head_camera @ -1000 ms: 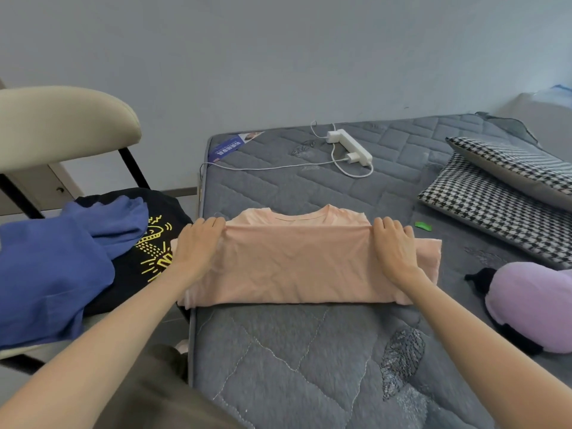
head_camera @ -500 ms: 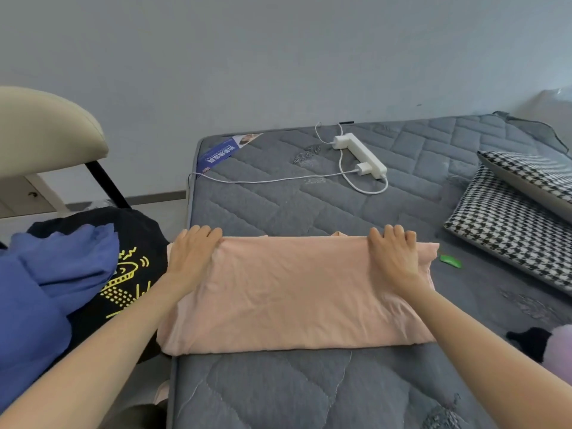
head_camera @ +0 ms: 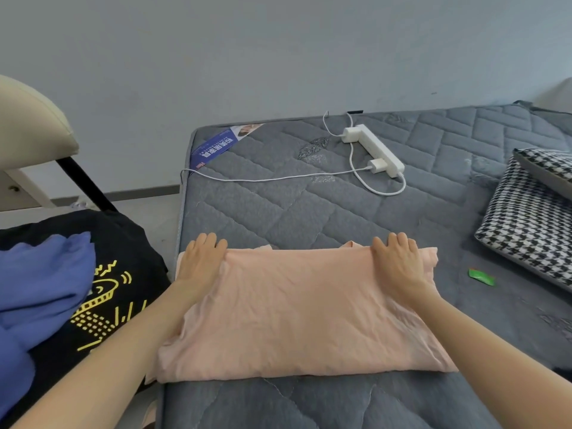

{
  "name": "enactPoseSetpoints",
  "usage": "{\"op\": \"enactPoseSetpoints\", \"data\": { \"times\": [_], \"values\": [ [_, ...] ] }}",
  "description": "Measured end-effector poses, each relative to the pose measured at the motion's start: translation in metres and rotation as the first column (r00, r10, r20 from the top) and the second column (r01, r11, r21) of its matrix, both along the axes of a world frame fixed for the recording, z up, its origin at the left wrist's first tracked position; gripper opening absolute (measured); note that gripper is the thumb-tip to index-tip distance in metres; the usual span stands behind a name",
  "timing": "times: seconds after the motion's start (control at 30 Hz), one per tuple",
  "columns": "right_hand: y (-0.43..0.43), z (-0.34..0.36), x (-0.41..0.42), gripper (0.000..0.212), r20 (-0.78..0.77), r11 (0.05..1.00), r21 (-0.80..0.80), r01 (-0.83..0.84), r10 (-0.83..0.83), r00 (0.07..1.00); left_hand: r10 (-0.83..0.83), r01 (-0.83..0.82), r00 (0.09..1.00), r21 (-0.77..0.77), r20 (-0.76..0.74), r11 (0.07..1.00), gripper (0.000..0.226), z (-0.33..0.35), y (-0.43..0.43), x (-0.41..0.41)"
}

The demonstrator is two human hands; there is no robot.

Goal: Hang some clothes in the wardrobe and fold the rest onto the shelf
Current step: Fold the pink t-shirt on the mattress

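A peach T-shirt lies folded in half on the grey quilted mattress, near its left edge. My left hand and my right hand rest palm down on the two far corners of the fold, fingers curled over the top edge, the cloth bunched at the thumbs. The collar just peeks out beyond the fold. To the left, a blue garment lies on a black garment with yellow print, piled on a chair.
A white power strip with a charger and cable lies on the far part of the mattress. Houndstooth pillows are at the right, a small green wrapper before them. The beige chair back rises at left.
Both hands carried the shirt's lower half away from me and laid it over the upper half, covering the collar. The view also tilted and moved closer to the bed.
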State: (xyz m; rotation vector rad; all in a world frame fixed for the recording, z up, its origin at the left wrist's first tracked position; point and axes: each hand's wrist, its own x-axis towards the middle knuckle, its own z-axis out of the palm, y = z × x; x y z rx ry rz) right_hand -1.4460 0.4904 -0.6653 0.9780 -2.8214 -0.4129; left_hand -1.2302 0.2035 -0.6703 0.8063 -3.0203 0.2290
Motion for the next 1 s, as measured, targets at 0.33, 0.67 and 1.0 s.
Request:
{"op": "enactPoseSetpoints", "data": {
  "times": [0.33, 0.67, 1.0],
  "values": [
    [-0.01, -0.004, 0.002, 0.02, 0.066, 0.994, -0.107, 0.023, -0.016, 0.998, 0.167, -0.139, 0.967, 0.151, -0.194, 0.979, 0.022, -0.006, 0.011, -0.011],
    [-0.03, -0.06, 0.119, 0.052, 0.424, 0.93, -0.366, -0.034, 0.199, 0.883, 0.096, -0.009, 0.984, 0.49, -0.153, 0.872, 0.052, -0.057, 0.148, -0.005],
    [0.056, -0.059, 0.064, 0.053, 0.383, 0.911, -0.343, 0.229, -0.087, 0.92, 0.197, -0.111, 0.965, 0.406, -0.176, 0.907, 0.05, -0.07, 0.133, 0.014]
  ]
}}
